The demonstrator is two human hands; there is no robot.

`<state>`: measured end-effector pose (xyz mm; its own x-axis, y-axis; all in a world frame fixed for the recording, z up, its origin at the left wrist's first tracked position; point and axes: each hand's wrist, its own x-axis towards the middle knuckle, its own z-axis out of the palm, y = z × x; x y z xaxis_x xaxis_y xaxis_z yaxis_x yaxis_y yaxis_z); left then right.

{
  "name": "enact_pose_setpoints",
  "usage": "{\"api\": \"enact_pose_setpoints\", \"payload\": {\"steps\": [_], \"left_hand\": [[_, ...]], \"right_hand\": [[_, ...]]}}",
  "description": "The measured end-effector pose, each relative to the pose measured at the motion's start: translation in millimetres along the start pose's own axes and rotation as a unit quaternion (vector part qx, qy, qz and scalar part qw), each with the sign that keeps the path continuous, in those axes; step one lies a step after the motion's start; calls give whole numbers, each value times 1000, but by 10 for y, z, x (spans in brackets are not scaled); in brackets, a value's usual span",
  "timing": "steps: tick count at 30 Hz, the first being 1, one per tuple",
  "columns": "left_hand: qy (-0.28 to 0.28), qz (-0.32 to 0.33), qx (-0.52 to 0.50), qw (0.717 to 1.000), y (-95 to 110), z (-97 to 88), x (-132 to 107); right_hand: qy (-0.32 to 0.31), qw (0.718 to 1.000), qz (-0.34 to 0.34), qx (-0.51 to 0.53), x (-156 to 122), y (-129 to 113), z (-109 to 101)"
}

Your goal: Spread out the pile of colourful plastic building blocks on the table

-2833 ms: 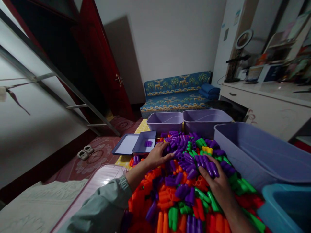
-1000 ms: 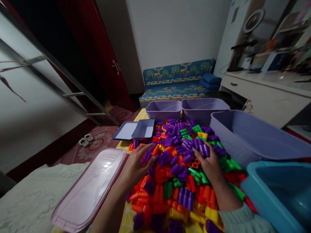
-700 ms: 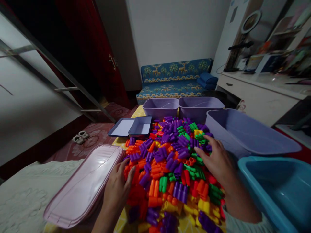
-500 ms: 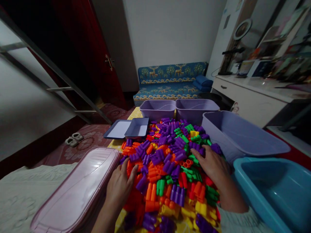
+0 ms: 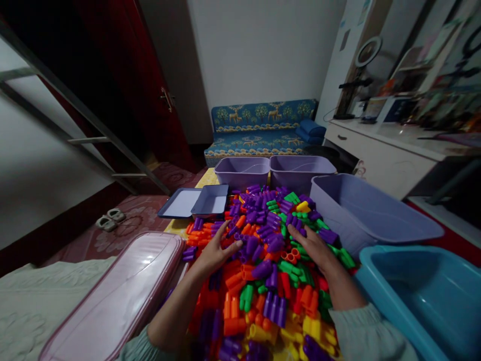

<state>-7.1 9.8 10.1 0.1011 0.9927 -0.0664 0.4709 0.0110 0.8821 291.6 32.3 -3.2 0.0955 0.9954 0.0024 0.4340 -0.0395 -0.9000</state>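
A big heap of plastic tube blocks (image 5: 263,260) in purple, orange, green, red and yellow covers the table in front of me. My left hand (image 5: 216,250) lies flat on the left side of the heap, fingers spread over orange and purple pieces. My right hand (image 5: 311,245) rests palm down on the right side of the heap, fingers stretched toward purple and green pieces. Neither hand holds a block.
Two small purple bins (image 5: 242,172) (image 5: 300,170) stand behind the heap, a large purple tub (image 5: 370,220) and a blue tub (image 5: 424,296) to the right. A small purple tray with its lid (image 5: 193,202) sits at the back left, a pink lid (image 5: 116,296) at the near left.
Over the last half second my left hand slid forward from the pink lid's edge onto the heap. My right hand shifted a little toward the middle. The blocks were spread about.
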Motion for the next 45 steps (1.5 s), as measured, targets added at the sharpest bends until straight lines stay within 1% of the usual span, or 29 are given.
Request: {"api": "enact_pose_setpoints", "payload": {"steps": [2,5,8,11,14,16,18,20,23,25,28,30,32,34,35,37,39,41,42,43,45], "left_hand": [[-25,2,-22,999,78,8,73],[-45,2,-31,999,159,16,159],[-47,11,-62,997,199,54,245],[-62,14,-140,988,236,129,329],[-107,-12,-245,964,289,199,393],[-131,-26,-288,948,335,226,424],[-134,-21,-300,944,400,240,454],[-118,-8,-294,948,499,245,486],[-112,14,-282,953,723,230,546],[-130,52,-294,945,902,196,594],[-164,135,-312,926,1151,101,668],[-160,171,-273,933,1271,16,704],[-130,191,-209,950,1336,-71,721],[-91,210,-151,962,1335,-146,718],[-73,221,-123,965,1311,-177,705],[-34,238,-54,969,1218,-228,644],[1,235,28,972,1081,-263,511],[20,215,103,971,912,-287,279],[25,203,136,969,817,-292,123],[29,192,159,968,713,-291,-59],[57,163,183,968,476,-266,-481]], "right_hand": [[-37,994,9,102,-4,-5,43],[-83,979,3,189,-18,-72,104],[-110,968,-9,223,-36,-166,145],[-125,960,16,249,-66,-251,172],[-149,946,36,286,-88,-314,212],[-159,940,30,301,-86,-349,254],[-155,940,17,305,-72,-395,301],[-141,941,6,308,-50,-468,335],[-98,942,-23,320,-9,-653,317],[-80,943,-25,322,15,-820,251],[-70,946,-16,317,47,-1074,122],[-44,949,-51,307,72,-1192,57],[-13,954,-106,280,105,-1236,25],[20,965,-143,218,141,-1207,20],[37,973,-152,171,156,-1170,24],[70,985,-146,54,163,-1076,34],[87,987,-127,-51,116,-979,33],[84,984,-114,-112,-12,-887,14],[83,982,-114,-128,-113,-841,-2],[83,980,-118,-141,-241,-789,-22],[94,974,-132,-159,-570,-655,-67]]}}
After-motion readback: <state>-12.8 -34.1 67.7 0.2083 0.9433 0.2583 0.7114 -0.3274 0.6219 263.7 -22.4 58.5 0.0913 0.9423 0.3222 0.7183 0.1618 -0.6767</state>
